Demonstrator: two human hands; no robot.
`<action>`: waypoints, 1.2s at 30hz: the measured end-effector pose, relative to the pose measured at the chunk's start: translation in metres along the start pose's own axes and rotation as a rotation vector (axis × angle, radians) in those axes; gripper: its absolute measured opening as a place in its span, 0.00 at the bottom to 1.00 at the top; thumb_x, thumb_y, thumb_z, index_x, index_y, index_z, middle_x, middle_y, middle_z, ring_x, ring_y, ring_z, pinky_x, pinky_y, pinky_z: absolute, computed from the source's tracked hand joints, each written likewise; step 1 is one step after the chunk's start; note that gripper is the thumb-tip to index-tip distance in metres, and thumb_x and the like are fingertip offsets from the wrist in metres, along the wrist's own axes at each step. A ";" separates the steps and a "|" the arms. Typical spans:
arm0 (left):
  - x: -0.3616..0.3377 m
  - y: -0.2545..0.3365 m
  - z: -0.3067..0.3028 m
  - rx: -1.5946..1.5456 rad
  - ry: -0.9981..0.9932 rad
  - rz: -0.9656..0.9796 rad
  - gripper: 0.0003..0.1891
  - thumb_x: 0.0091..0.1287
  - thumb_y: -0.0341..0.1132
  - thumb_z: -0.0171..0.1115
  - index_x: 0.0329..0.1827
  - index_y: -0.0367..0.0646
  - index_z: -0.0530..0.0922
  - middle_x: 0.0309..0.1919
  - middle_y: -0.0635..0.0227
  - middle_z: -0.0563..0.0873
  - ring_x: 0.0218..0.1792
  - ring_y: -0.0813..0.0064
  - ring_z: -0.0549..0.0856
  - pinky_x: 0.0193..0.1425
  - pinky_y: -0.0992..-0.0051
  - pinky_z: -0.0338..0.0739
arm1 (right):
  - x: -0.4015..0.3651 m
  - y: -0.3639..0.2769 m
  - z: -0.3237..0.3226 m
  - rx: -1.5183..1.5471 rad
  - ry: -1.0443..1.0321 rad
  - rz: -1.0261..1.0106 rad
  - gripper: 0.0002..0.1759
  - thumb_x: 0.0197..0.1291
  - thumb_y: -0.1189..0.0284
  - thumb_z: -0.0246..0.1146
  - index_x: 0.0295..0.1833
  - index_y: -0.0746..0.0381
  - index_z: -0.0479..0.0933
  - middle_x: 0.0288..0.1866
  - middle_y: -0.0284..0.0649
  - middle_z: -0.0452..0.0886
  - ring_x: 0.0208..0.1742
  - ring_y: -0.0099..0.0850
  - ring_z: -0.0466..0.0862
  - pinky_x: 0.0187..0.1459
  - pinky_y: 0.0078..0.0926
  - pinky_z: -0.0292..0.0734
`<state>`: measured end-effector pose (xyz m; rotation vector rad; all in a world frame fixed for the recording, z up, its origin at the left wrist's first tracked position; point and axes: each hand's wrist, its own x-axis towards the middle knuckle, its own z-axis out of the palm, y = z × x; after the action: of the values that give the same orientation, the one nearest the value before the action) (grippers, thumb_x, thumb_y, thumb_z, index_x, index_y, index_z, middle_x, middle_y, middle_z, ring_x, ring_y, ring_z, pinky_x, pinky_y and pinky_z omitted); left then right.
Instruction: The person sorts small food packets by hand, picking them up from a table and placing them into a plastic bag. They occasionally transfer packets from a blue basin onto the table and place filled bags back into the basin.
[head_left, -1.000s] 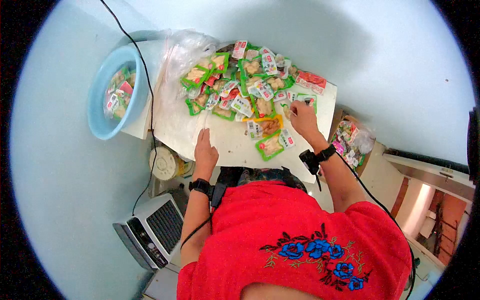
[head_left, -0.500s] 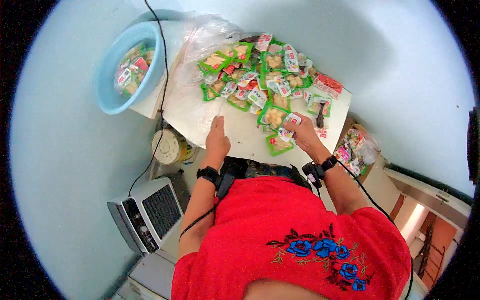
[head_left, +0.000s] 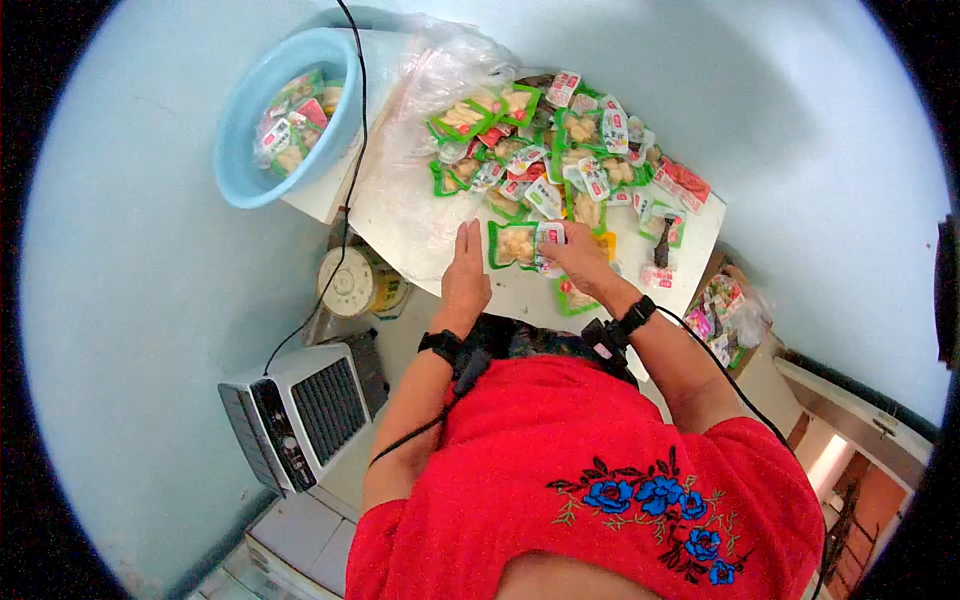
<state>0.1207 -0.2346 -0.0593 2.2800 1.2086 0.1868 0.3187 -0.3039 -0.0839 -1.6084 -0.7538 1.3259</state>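
One green packet [head_left: 515,245] sits pinched in my right hand [head_left: 580,262] by the table [head_left: 522,292] edge; left hand [head_left: 467,272] flat, empty

Glossy plastic-film packet [head_left: 515,245] with a green edge, beside a heap of packets [head_left: 560,140] in the same shiny film. Smooth, matt white desk [head_left: 400,220]. Smooth light-blue plastic basin [head_left: 240,130]. Crinkled clear plastic bag [head_left: 440,60]. Matt red cloth shirt [head_left: 560,450] with stitched flowers.

A blue basin [head_left: 245,180] at upper left — a grey heater [head_left: 300,410] lower down.
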 end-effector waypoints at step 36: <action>0.001 0.031 -0.002 -0.042 -0.053 0.153 0.45 0.50 0.14 0.53 0.75 0.42 0.50 0.76 0.56 0.51 0.46 0.47 0.82 0.39 0.59 0.80 | 0.036 0.015 0.075 0.774 -0.350 0.275 0.16 0.64 0.73 0.57 0.56 0.66 0.73 0.46 0.41 0.79 0.46 0.29 0.77 0.47 0.31 0.76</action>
<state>0.1432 -0.2470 -0.0418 2.3263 0.9950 0.2042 0.2540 -0.2601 -0.1151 -0.8830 -0.1516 1.8341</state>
